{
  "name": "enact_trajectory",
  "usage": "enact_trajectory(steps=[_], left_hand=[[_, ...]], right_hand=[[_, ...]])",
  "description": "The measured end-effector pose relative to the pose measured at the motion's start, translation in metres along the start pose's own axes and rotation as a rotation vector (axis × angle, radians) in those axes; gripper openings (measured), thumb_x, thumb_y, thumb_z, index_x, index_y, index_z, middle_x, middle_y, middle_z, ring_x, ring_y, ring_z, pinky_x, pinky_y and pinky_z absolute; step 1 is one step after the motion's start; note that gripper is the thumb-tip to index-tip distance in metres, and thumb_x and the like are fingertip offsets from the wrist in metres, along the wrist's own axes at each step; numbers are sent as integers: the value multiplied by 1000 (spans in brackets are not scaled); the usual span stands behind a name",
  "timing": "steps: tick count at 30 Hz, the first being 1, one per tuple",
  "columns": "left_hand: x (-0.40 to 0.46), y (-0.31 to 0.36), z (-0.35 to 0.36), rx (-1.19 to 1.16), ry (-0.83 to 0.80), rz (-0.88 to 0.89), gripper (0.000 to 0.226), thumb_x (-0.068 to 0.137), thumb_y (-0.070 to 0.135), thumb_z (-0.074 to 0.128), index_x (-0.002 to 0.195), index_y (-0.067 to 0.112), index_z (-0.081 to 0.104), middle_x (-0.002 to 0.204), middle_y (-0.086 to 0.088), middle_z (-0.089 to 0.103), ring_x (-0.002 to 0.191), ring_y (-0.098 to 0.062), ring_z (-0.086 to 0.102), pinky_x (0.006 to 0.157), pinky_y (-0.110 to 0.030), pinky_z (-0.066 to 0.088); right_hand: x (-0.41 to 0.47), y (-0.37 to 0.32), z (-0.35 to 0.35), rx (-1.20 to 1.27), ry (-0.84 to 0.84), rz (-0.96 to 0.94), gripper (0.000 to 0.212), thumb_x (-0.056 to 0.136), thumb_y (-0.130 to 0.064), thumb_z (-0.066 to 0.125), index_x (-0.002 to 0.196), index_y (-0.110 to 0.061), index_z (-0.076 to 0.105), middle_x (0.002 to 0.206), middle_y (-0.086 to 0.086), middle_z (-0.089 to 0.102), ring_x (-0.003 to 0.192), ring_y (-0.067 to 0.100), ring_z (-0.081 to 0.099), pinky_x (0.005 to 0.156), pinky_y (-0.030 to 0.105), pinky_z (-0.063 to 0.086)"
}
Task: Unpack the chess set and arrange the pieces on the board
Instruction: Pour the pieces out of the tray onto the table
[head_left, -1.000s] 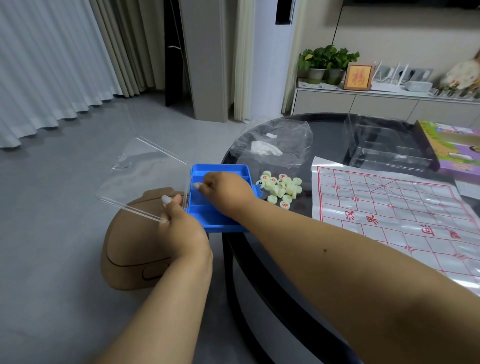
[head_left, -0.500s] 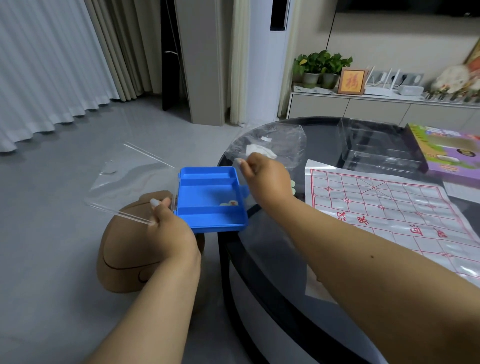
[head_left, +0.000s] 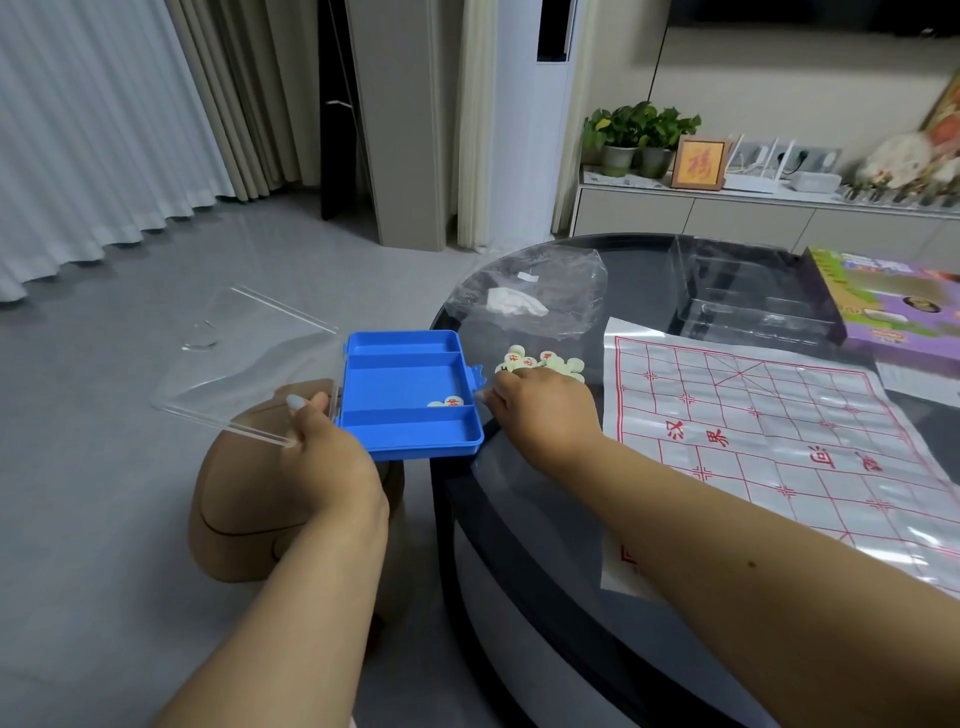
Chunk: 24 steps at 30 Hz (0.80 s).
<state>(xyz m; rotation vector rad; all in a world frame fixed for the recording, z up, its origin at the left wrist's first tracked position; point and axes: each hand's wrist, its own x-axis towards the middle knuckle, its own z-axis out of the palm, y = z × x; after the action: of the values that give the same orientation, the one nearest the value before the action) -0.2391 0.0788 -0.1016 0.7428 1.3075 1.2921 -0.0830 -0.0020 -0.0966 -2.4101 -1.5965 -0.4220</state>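
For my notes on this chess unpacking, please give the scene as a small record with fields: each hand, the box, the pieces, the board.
left hand: grips the hinge edge of the blue box, beside its clear lid
right hand: on the table beside the box, over the loose pieces
blue box: open, overhanging the table edge
pieces in box: two, middle compartment
loose pieces: heaped on the round table
board: unfolded sheet, no pieces on it

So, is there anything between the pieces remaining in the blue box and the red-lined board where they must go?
Yes. The right hand and the pile of pieces on the table lie between the two pieces in the blue box and the board.
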Motion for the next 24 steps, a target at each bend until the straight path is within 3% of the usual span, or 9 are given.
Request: enact_trajectory(steps=[3,8,12,18,24], left_hand=[[-1,0,0,1,-7,-1,43,98,51,36,113,26,68,90,12,67,80,-6,64,62,-20,46],[-2,0,0,1,-17,-1,42,99,50,36,112,26,68,91,12,66,80,-6,64,62,-19,46],[-2,0,1,1,-21,3,44,98,52,36,113,26,68,95,8,68,81,-9,65,67,-22,50],[-4,-2,1,3,-39,-8,42,97,51,38,113,27,68,106,6,69,93,-13,66,86,-33,55],[-6,0,1,-3,-39,-13,41,98,50,37,114,26,67,104,6,68,92,-14,65,83,-33,53]], right_hand=[[1,4,6,-5,34,-23,43,99,-44,34,103,-12,64,106,6,62,99,24,53,68,31,34],[4,7,16,8,128,2,38,90,-39,43,77,-9,62,80,7,60,72,28,54,62,34,42],[4,8,15,49,125,4,31,92,-35,50,86,-7,61,90,9,61,81,29,53,71,38,42],[3,10,14,52,114,9,33,97,-38,41,100,-10,58,107,6,57,96,24,48,81,32,36],[10,-6,3,158,279,4,38,91,-41,36,86,-10,59,84,5,58,77,26,51,69,35,38]])
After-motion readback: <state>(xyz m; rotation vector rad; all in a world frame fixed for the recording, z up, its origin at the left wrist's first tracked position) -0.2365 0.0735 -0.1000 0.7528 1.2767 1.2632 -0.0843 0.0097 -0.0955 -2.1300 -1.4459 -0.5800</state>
